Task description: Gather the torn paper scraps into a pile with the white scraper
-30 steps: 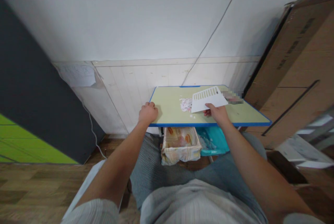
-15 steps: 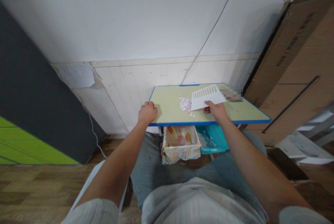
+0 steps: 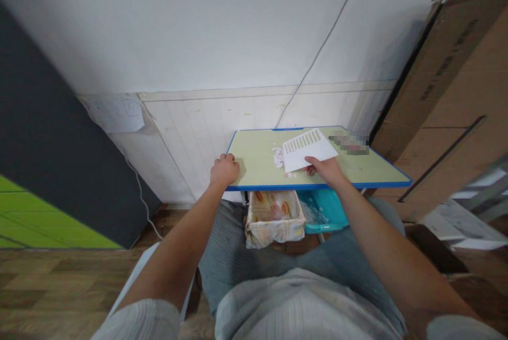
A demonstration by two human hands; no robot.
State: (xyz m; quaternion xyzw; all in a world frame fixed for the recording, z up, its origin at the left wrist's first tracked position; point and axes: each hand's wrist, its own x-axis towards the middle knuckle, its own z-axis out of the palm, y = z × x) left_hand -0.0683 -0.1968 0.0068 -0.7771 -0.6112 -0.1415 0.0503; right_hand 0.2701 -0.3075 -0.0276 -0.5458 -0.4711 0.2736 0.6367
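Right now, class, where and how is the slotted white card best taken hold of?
The slotted white card is probably best pinched at its solid near-right edge, coming from the right, thumb above, fingers below, as the right hand does. It looks thin; its slots line the far part, and pale scraps lie by the left edge.

Head feed: my right hand (image 3: 326, 171) pinches slotted white card (image 3: 308, 149) over pale-green table (image 3: 256, 165), card's left edge just beside white paper scraps (image 3: 277, 157). My left hand (image 3: 224, 170) curled at table's left edge. Below blue front trim (image 3: 278, 188) I see pattern-lined basket (image 3: 274, 230), turquoise tub (image 3: 336, 213) beside it. Tall cardboard box (image 3: 448, 102) stands at right.
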